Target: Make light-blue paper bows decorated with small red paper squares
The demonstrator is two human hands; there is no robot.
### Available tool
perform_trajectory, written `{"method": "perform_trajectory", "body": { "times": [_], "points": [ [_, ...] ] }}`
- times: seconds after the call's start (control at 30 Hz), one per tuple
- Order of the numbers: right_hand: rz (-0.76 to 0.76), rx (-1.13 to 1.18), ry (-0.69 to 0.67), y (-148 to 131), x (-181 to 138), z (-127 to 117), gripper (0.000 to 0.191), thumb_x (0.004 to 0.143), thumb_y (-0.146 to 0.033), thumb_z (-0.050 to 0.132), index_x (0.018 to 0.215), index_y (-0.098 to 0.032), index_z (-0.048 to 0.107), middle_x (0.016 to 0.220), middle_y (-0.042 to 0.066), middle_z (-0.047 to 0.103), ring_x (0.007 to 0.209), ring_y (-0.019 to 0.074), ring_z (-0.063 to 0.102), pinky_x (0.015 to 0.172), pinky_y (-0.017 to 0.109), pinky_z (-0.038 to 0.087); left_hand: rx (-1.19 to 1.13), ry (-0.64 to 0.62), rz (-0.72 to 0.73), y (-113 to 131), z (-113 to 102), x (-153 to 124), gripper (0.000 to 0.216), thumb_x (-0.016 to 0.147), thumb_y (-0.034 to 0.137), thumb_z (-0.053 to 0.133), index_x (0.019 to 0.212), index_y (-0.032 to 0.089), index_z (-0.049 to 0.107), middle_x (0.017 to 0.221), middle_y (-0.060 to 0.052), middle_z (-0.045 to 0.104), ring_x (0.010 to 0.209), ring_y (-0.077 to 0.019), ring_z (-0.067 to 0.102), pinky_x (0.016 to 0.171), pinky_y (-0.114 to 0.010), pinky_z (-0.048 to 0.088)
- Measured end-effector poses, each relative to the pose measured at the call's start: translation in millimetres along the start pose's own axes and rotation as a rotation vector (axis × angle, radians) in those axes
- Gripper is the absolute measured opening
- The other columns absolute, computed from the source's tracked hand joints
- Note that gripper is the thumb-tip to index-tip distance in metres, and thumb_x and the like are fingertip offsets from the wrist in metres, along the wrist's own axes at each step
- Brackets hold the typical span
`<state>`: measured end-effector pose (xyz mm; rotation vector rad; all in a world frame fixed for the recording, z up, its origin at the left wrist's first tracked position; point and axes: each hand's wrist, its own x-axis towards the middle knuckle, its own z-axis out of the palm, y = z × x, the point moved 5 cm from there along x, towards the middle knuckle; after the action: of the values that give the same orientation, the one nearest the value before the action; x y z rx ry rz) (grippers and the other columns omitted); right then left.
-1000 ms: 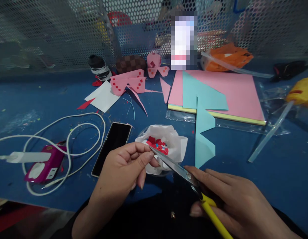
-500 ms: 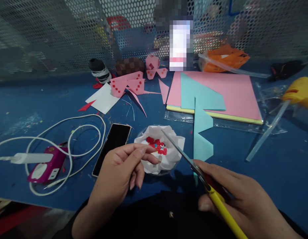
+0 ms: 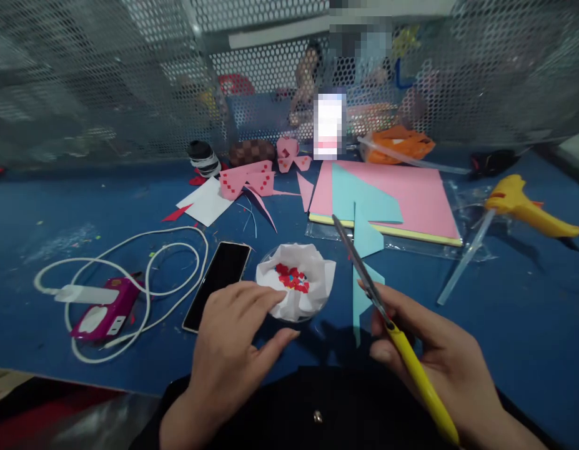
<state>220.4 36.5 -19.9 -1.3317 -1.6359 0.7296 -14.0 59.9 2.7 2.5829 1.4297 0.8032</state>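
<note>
My right hand (image 3: 425, 356) is closed around yellow-handled scissors (image 3: 373, 290), whose blades point up and to the left. The blades look closed together. My left hand (image 3: 245, 337) has its thumb and fingers apart with nothing between them. It is held just in front of a round bowl lined with white paper (image 3: 317, 294), its fingertips overlapping the near rim; whether they touch cannot be seen. Small red paper pieces (image 3: 293, 279) and a few blue bits lie in the bowl. Beneath the scissors is a light blue paper strip (image 3: 368, 240) with a notched edge, partly hidden.
Left of the bowl lie a black phone (image 3: 218, 281) and a purple device (image 3: 106, 309) with a looped white cable. Pink cut-paper shapes (image 3: 247, 180) stand behind. A stack of coloured paper (image 3: 425, 194) and a yellow glue gun (image 3: 518, 200) are on the right. Perforated metal backs the table.
My left hand has opened from a loose pinch, its thumb moving away from the fingers. The scissors have swung to a steeper angle, away from the bowl. The view has shifted.
</note>
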Motion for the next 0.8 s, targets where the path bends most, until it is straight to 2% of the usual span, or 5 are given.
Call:
{"method": "perform_trajectory", "body": {
  "times": [0.13,0.4,0.5,0.6,0.8],
  "points": [
    [0.039,0.107,-0.032,3.8,-0.2,7.3,0.044,0.080,-0.039,0.076,0.122,-0.028,0.068,0.072,-0.004,0.066,0.061,0.0112,0.062,0.059,0.019,0.055,0.016,-0.067,0.062,8.5,10.2,1.7,0.006,0.090,0.020,0.066,0.096,0.022,0.068,0.091,0.001,0.076,0.090,-0.0214,0.066,0.086,-0.040,0.038],
    [0.103,0.207,0.059,4.1,-2.3,3.7,0.040,0.076,-0.040,0.075,0.109,-0.019,0.073,0.066,-0.001,0.066,0.054,0.0133,0.061,0.050,0.022,0.054,0.241,-0.026,0.078,8.5,29.4,32.6,0.015,0.094,0.019,0.057,0.083,0.020,0.067,0.081,-0.003,0.074,0.079,-0.0219,0.065,0.080,-0.040,0.039],
    [0.107,0.187,0.037,9.0,-7.9,-3.8,0.040,0.074,-0.039,0.077,0.109,-0.020,0.074,0.072,0.000,0.072,0.061,0.0151,0.067,0.057,0.023,0.058,0.272,0.010,0.058,7.5,32.5,39.4,0.009,0.092,0.024,0.062,0.089,0.018,0.067,0.085,-0.006,0.074,0.082,-0.0249,0.066,0.079,-0.041,0.041],
    [0.149,0.166,-0.016,11.1,-11.1,-13.8,0.042,0.074,-0.041,0.078,0.112,-0.021,0.074,0.077,0.002,0.075,0.069,0.0177,0.072,0.065,0.026,0.061,0.281,0.031,0.060,9.1,36.6,41.9,0.016,0.089,0.025,0.067,0.102,0.015,0.066,0.093,-0.010,0.074,0.087,-0.0273,0.067,0.078,-0.041,0.043],
    [0.126,0.018,-0.105,7.0,14.2,-37.2,0.046,0.084,-0.045,0.064,0.120,-0.017,0.068,0.105,0.010,0.077,0.091,0.0219,0.074,0.079,0.033,0.061,0.265,0.082,0.156,11.4,47.8,44.6,0.011,0.090,0.012,0.060,0.097,0.016,0.067,0.080,-0.005,0.073,0.074,-0.0244,0.066,0.075,-0.039,0.046]
  ]
}}
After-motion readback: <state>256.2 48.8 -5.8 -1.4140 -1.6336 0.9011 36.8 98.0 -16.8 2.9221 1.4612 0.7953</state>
